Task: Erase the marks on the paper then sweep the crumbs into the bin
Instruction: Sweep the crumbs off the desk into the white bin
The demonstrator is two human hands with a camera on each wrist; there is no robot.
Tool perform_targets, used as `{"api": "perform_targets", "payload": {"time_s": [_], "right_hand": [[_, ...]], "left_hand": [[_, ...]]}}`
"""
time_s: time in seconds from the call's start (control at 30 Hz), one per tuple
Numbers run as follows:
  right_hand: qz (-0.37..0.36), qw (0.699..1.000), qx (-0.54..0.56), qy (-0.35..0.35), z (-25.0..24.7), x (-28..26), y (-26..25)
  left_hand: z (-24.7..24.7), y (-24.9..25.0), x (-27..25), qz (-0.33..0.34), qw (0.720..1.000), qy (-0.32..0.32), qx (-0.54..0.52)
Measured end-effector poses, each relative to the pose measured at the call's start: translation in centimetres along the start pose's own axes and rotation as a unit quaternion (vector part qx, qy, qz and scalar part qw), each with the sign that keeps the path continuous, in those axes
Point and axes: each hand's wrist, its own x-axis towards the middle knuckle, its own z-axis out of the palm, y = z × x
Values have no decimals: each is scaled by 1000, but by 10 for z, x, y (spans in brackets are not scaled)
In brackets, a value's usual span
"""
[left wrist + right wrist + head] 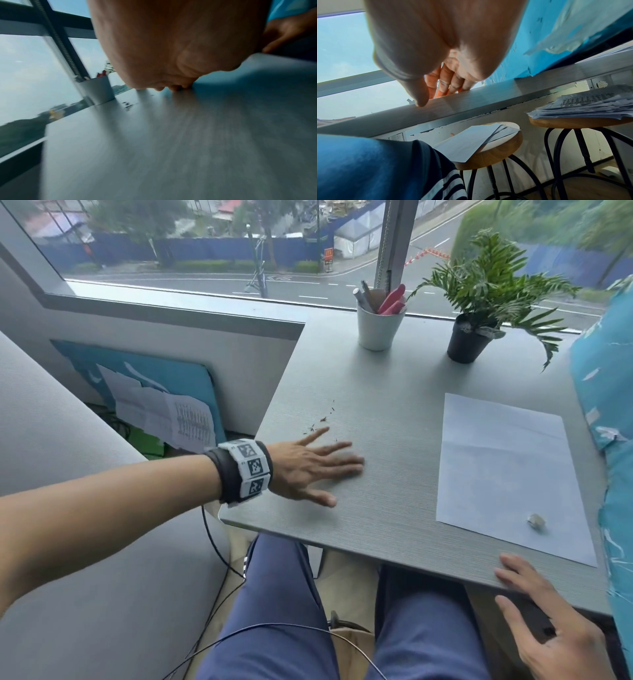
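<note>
The grey table (394,405) is the landmark here, and the task appears to be in its second half. At the table's right side the sheet of paper (507,470) lies flat, and no marks can be made out on it from the head view, so the erasing looks finished as far as can be told. The small eraser (536,522) sits loose on the paper's near corner, held by neither hand.

The left hand (308,470) lies spread flat near the table's left edge, fingers straight and splayed, gripping nothing; its blur and the streaked left wrist view suggest it is mid-sweep. The right hand (548,621) rests at the table's near edge, fingers relaxed and extended over the rim, thumb against the edge face, also holding nothing.

The crumbs (322,419), a thin scatter of dark flecks, lie just beyond the left hand's fingertips, toward the table's left edge. They are not yet off the surface, so the sweeping remains to be done. No bin can be identified in any view; presumably it stands below the table.
</note>
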Motion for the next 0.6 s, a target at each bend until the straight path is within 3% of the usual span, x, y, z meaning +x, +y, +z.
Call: {"api": "perform_targets", "payload": {"time_s": [0.1, 0.17, 0.37, 0.6], "right_hand": [[-8, 1000, -8, 5, 0, -1, 3], [-19, 1000, -23, 10, 2, -1, 6], [-22, 999, -44, -1, 0, 0, 4], [-5, 1000, -23, -14, 0, 1, 3]], "left_hand": [[1, -37, -8, -119, 993, -15, -1], [-1, -53, -13, -158, 987, -12, -30], [-19, -78, 15, -208, 949, 34, -234], [-22, -85, 44, -193, 960, -42, -199]]}}
